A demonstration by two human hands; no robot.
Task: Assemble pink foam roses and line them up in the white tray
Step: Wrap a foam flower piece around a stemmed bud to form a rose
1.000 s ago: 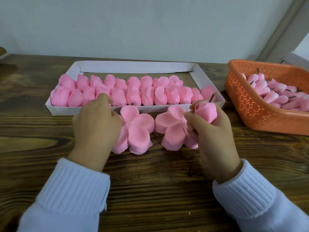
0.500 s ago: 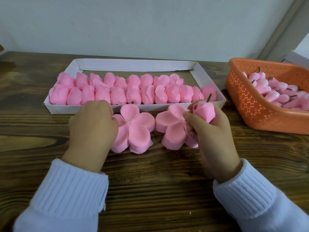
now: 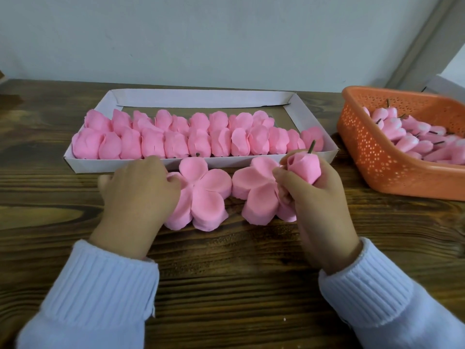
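1. Your right hand (image 3: pixel 319 197) grips a bud (image 3: pixel 304 170), stem up, against the right petal stack (image 3: pixel 254 195).
2. Your left hand (image 3: pixel 138 195) curls onto the left petal stack (image 3: pixel 203 197); whether it pinches, you cannot tell.
3. Bench (image 3: pixel 226 285): tray (image 3: pixel 201 98) toward its far edge, holding two rows of roses (image 3: pixel 176 139).
4. Basket (image 3: pixel 377 157) of buds (image 3: pixel 407 142) at the right edge.
5. Both stacks lie just before the tray, side by side, mid-bench.

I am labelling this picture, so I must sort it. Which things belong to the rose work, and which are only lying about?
Job: tray, roses in it, left petal stack gripped by the left hand, right petal stack, bud in the right hand, basket of buds.
Lying about: white object behind the basket, table, wall.
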